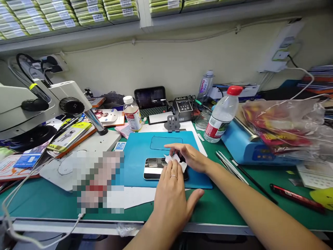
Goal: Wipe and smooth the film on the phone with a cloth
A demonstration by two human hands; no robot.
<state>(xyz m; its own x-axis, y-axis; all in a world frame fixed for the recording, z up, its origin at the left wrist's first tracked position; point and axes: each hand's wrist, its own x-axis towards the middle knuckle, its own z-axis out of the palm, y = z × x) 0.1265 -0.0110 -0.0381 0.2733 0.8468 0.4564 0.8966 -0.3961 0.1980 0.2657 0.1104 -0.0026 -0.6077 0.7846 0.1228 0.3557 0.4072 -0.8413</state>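
Note:
A phone [151, 170] with a glossy, reflective screen lies flat on a blue mat [135, 146]. On its right part is a crumpled white tissue [183, 166]. My left hand [171, 194] presses the tissue against the screen with its fingers held together; its thumb sticks out to the right and a ring is on one finger. Just behind the tissue is my right hand [192, 158], its index finger stretched to the left and its other fingers bent and partly hidden. The phone's right end is mostly covered by the hands and tissue.
A microscope stand [95, 121] and a blurred-out object [100, 182] are at the left. Behind the mat are a white-capped bottle [132, 114] and a small black device [182, 108]. A red-capped bottle [221, 116], a blue machine [241, 146], tweezers [231, 166] and a red knife [296, 198] lie right.

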